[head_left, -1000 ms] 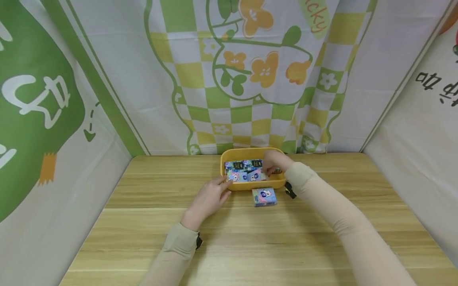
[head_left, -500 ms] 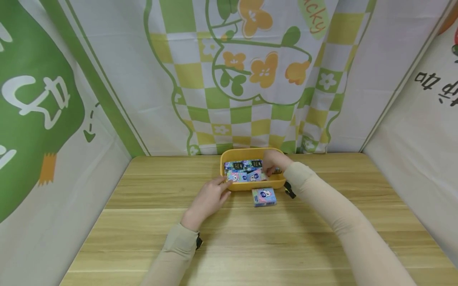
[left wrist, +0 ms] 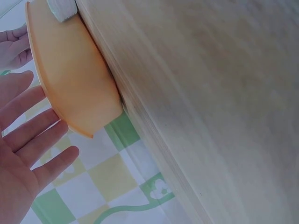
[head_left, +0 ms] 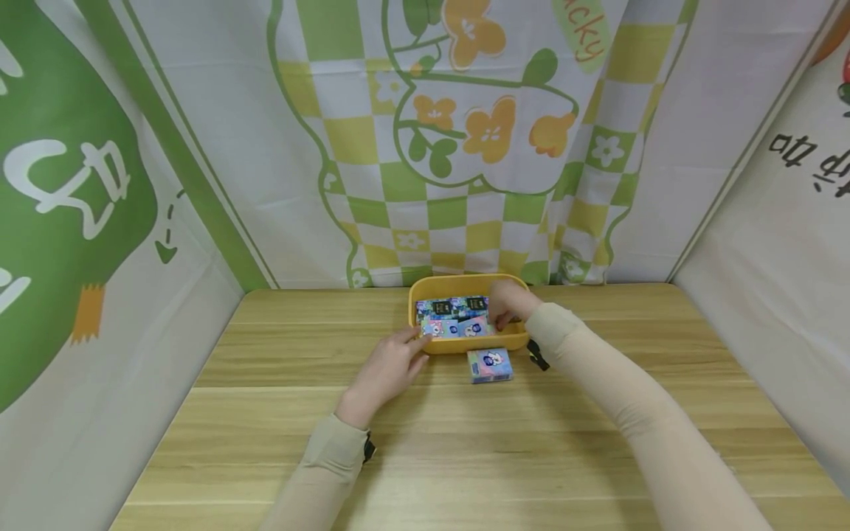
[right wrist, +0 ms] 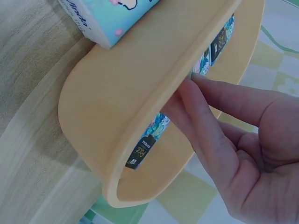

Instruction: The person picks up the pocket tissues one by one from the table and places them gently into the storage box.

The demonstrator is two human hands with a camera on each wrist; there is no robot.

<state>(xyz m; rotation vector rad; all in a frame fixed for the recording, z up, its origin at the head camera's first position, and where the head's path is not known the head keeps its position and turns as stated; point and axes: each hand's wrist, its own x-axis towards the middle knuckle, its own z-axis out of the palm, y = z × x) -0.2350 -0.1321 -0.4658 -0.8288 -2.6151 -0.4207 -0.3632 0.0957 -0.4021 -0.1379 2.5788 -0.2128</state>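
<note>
A yellow plastic basket (head_left: 465,344) stands at the back of the table, holding several small tissue packs. Dark blue-green packs (head_left: 441,307) lie at the rear, and pastel packs (head_left: 440,329) with cartoon prints sit in front. My left hand (head_left: 390,365) touches the basket's front left corner with fingers spread. My right hand (head_left: 510,301) reaches into the right part of the basket. In the right wrist view, thumb and forefinger pinch together at the rim, with a sliver of a pack at their tips, mostly hidden. Another pastel tissue pack (head_left: 490,366) lies in front of the basket.
The wooden table (head_left: 465,457) has a printed cloth curtain (head_left: 465,162) behind it, close to the basket's back. Cloth walls stand left and right. A black wrist strap (head_left: 538,355) hangs below the right sleeve.
My right hand has shifted very slightly within the basket, and its fingers cover the end of the pastel pack less. My left hand and the pack in front stay put.
</note>
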